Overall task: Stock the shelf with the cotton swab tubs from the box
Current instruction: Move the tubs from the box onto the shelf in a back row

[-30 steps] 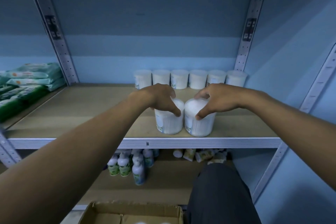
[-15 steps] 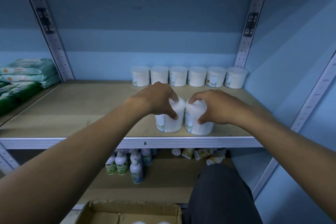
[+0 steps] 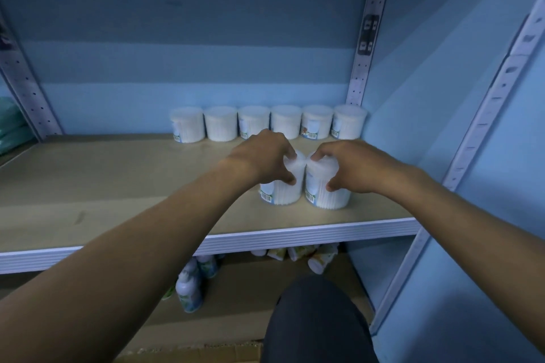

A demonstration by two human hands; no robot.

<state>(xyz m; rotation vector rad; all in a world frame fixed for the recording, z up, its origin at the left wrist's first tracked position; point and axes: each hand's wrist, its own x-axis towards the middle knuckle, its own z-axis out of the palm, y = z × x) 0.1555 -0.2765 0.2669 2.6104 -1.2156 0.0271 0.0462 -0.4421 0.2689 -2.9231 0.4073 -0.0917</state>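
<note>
Tubs (image 3: 283, 188): two, in front of back row (image 3: 268, 124)
Grip: left hand (image 3: 265, 162) and right hand (image 3: 351, 165) each clasping one
Advice: slide both back together, upright

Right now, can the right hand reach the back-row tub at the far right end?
Probably yes. The right hand grips a front tub, but bare shelf lies between it and the rightmost back tub.

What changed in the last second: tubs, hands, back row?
Both hands slid their tubs from the front edge deeper into the shelf. The left hand still grips the left tub; the right hand still grips the right tub, the pair side by side. The back row of six tubs stayed put.
</note>
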